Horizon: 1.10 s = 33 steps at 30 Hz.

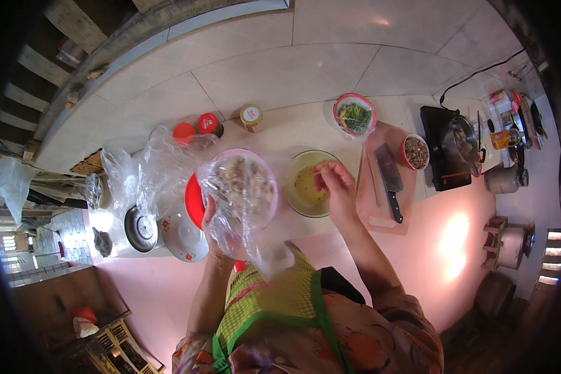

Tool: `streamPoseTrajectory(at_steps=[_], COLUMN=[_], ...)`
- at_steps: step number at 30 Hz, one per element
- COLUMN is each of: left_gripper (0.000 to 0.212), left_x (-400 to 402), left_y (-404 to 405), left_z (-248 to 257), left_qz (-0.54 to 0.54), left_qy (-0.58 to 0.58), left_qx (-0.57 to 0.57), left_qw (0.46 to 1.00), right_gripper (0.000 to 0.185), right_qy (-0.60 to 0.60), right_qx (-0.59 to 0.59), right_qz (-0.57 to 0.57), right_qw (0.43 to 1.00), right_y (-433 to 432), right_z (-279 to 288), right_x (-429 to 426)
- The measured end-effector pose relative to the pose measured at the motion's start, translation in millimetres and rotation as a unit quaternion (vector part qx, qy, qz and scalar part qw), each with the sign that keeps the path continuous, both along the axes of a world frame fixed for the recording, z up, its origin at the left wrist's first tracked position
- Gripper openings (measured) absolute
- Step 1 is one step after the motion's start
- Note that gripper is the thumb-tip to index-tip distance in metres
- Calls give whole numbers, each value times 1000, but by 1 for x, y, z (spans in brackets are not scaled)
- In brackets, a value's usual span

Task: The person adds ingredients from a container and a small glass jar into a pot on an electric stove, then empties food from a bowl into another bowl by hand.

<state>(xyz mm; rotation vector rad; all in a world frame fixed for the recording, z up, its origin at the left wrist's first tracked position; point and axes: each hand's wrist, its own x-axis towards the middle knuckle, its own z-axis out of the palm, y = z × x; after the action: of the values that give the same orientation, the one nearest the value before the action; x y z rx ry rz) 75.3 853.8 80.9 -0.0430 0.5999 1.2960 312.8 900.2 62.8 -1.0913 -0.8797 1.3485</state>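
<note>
My left hand point(210, 229) grips the side of a bowl point(243, 187) of pale chopped food, partly wrapped in clear plastic film that hangs down its near side. A red round lid or bowl point(194, 201) shows behind its left edge. My right hand point(334, 180) is over a clear glass bowl point(304, 205) of yellowish liquid with specks in it, its fingers bent close together; whether they pinch something cannot be made out. Right of it, a pink cutting board point(383, 223) bears a black-handled cleaver point(389, 168) and wooden chopsticks point(372, 173).
A film-covered bowl of greens point(354, 114) and a red bowl of minced food point(415, 152) are by the board. A pot point(459, 138) stands on a black induction cooker point(435, 163). Lidded jars point(251, 117), crumpled plastic point(156, 159), a floral plate point(180, 231) and a dark pan lid point(141, 229) lie leftward.
</note>
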Motion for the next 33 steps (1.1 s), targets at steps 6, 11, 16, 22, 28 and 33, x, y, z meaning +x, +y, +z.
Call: streamPoseTrajectory(at_steps=[6,11,16,22,28,33], left_gripper=[50,50,47,51,50,60], left_x=[-8,-19,-35,-47,-48,-42], left_y=[3,4,-9,-33,-61,-62], left_z=[4,-3,-12,-31,-53,-42], left_qz=[77,52,36,-25,-77,-121], left_qy=[11,40,27,22,82,82], left_qx=[-53,1,37,18,-68,-82], left_qw=[996,998,998,999,991,986], right_gripper=[43,34,16,25,29,29], right_qy=[-154,-267,-274,42,31,-107], right_qx=[3,52,147,-98,-138,-28], right_qz=[274,330,78,324,502,534], right_qw=[949,904,947,940,853,838], right_y=[-57,-86,-7,34,16,23], right_z=[47,20,33,-16,-86,-70], right_x=[-44,-46,-31,-47,-94,-98])
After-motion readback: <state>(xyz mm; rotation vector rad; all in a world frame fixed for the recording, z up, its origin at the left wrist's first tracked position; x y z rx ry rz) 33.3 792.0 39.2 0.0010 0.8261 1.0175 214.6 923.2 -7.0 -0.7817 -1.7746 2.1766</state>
